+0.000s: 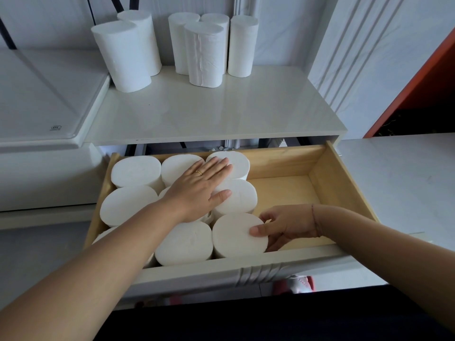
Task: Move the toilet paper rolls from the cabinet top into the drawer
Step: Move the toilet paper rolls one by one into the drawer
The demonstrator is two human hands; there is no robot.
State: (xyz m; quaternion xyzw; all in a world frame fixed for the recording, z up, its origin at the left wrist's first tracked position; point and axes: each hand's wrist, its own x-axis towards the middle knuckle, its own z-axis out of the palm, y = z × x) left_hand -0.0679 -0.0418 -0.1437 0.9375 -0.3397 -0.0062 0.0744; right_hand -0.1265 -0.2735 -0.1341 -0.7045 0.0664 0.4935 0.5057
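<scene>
your left hand (pixel 199 190) lies flat, fingers spread, palm down on the rolls (pixel 138 207) standing on end in the open drawer (pixel 344 183); it holds nothing. a ring (pixel 199 172) shows on one finger. your right hand (pixel 283 226) is wrapped round the side of the front roll (pixel 237 236), thumb on its top face, fingers down its right side. the rolls fill the drawer's left part; the right part shows bare wood. six more rolls (pixel 204 52) stand upright at the back of the cabinet top (pixel 221 112), two on the left, four on the right.
</scene>
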